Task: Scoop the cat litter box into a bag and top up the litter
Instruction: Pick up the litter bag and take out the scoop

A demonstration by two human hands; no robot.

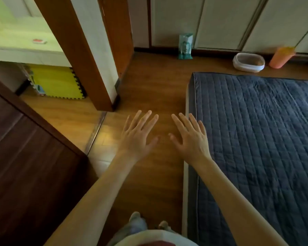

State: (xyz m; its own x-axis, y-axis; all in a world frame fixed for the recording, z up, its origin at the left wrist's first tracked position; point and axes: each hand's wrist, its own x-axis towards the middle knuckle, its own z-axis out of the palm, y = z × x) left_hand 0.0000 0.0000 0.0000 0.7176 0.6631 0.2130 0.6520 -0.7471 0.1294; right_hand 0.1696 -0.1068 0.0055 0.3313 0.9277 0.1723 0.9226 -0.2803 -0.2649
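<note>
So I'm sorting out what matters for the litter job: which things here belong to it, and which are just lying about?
For the job:
- litter box, white, by the far wall
- green bag, standing against the wall, possibly litter
- both hands, left and right, held out flat, holding nothing

Just lying about:
- orange cup
- blue quilted mat
- yellow foam mat
</note>
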